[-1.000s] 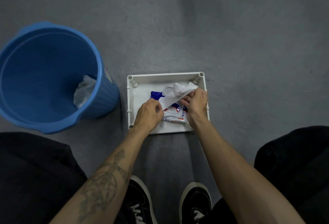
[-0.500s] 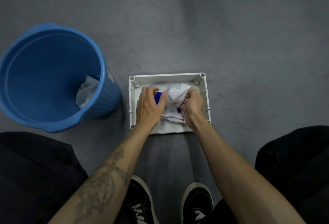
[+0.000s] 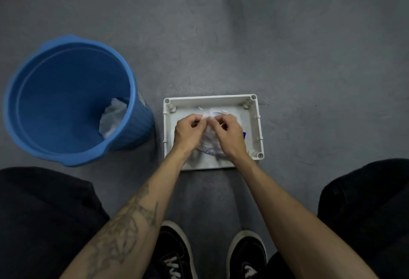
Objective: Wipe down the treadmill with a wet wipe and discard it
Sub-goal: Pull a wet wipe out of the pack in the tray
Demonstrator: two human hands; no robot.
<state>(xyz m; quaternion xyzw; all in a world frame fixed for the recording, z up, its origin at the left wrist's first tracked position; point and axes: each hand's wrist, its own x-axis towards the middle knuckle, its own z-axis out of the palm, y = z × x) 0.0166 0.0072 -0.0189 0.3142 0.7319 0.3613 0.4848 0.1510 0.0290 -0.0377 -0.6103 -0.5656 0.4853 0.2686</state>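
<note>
Meanwhile, both hands had come together over the white tray (image 3: 256, 121) on the grey floor (image 3: 287, 46). A second earlier the right hand (image 3: 229, 133) had been drawing a long white wet wipe (image 3: 208, 112) up out of the wipes packet (image 3: 209, 145) while the left hand (image 3: 188, 131) steadied the pack; half a second earlier the sheet had bunched between them. Now the wipe sat as a small pale wad toward the tray's far edge, and both hands pinched it with curled fingers, knuckles almost touching. The packet lay beneath them in the middle of the tray, mostly hidden, with only a sliver of blue showing by the right wrist near the tray's right wall.

I judged this to mean the sheet had come free, or very nearly, and was being gathered or unfolded for use; whether it had fully separated from the pack could not be told. Nothing had been wiped yet, and the treadmill was not in view.

The blue bin (image 3: 137, 92) stood just beside the tray's left edge, with crumpled white material (image 3: 111, 117) lying inside against its near wall. Two black shoes (image 3: 174, 254) showed at the bottom of the view.
</note>
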